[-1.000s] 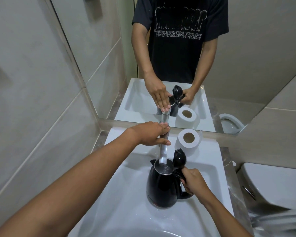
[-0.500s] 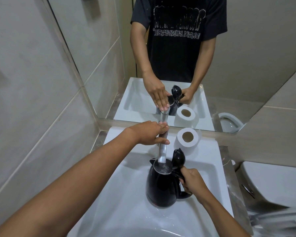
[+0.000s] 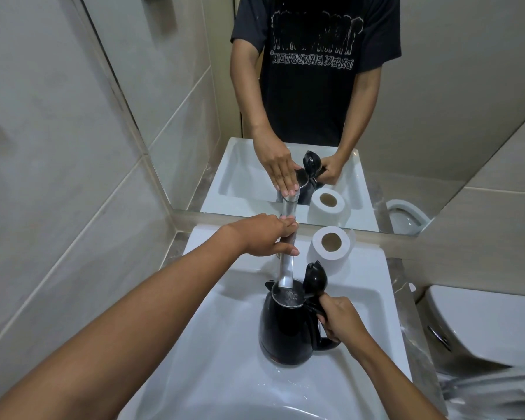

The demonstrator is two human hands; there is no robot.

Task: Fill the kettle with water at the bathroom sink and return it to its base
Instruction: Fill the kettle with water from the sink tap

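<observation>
My right hand [image 3: 341, 321] clenched round handle of black kettle [image 3: 288, 331], lid [image 3: 315, 275] tipped up. Kettle stands in white sink [image 3: 225, 344], mouth under tap spout [image 3: 285, 272]. Little changed over last second: kettle in same spot, left hand [image 3: 264, 236] still wrapped over tap lever. Water surface bubbling inside. Filling likely ongoing; shut-off next. Base not in view.

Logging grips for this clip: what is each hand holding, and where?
Right hand grips the black electric kettle by its handle; left hand rests on the chrome tap's top.
</observation>
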